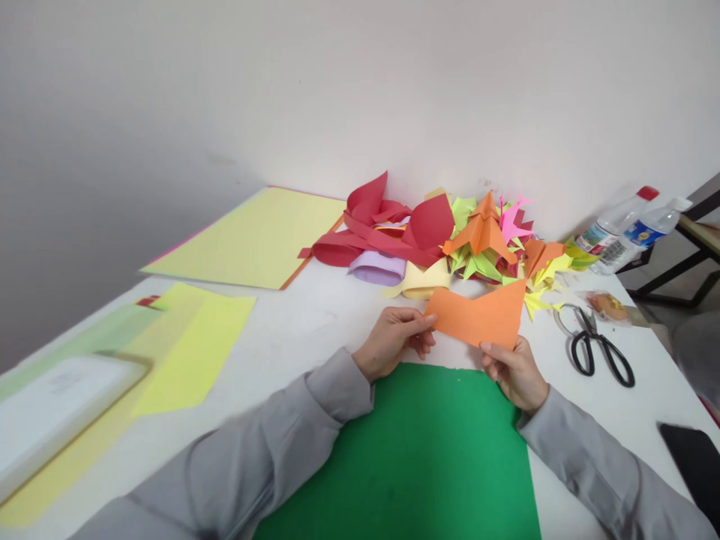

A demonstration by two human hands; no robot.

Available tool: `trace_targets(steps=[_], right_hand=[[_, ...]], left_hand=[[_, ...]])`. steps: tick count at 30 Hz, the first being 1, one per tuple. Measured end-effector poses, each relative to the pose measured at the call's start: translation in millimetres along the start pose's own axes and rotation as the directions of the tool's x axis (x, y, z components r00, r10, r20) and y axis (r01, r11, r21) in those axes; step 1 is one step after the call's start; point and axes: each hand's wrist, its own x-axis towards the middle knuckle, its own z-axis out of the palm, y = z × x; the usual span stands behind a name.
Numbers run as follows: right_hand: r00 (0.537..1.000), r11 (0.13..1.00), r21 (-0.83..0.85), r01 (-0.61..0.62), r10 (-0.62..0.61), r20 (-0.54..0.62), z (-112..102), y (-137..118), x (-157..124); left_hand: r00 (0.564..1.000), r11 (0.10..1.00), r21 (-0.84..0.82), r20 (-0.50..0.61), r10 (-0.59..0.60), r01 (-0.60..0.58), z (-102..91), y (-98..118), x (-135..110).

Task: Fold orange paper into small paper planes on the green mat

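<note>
left hand (395, 339) and right hand (514, 373) held out front, both pinching some orange paper (478, 319), long way kinda side to side, pointy right corner sticking up

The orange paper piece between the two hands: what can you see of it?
The plain, matte orange paper piece looks thin and stiff, its top edge dipping before rising to a sharp upper-right point. It is held up at a slant, appearing just beyond the rectangular green sheet. The bare left hand pinches its left end; the bare right hand grips its lower right edge.
</note>
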Motion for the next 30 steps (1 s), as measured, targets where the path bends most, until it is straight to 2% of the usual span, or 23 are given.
trace_targets(steps=[11,15,18,21,23,26,30], right_hand=[[1.0,1.0,0.03,0.009,-0.009,0.007,-3,2,2],[0.999,1.0,0.024,-0.018,0.017,0.038,-3,1,2],[0.996,1.0,0.006,-0.02,0.02,0.082,-3,1,2],[0.989,1.0,-0.023,-0.012,0.015,0.149,-3,2,2],[0.983,0.999,-0.047,0.004,0.005,0.185,-3,4,1],[0.977,0.999,-0.04,0.019,-0.01,0.211,-3,3,2],[0.972,0.995,0.102,0.001,-0.024,0.233,-4,-2,4]], left_hand=[[0.998,0.999,-0.021,0.037,-0.043,0.044,-0.5,-2,2],[0.991,0.995,-0.098,0.13,-0.017,0.03,0.2,-4,0],[0.974,1.0,-0.021,0.224,-0.014,0.019,4.1,-4,-6],[0.963,0.99,0.134,0.27,0.016,-0.054,11.4,-4,-14],[0.964,0.976,0.195,0.262,0.044,-0.098,16.3,-4,-18],[0.977,0.978,0.177,0.201,0.07,-0.107,20.7,-8,-21],[0.992,0.989,0.108,0.088,0.092,-0.101,21.6,-15,-17]])
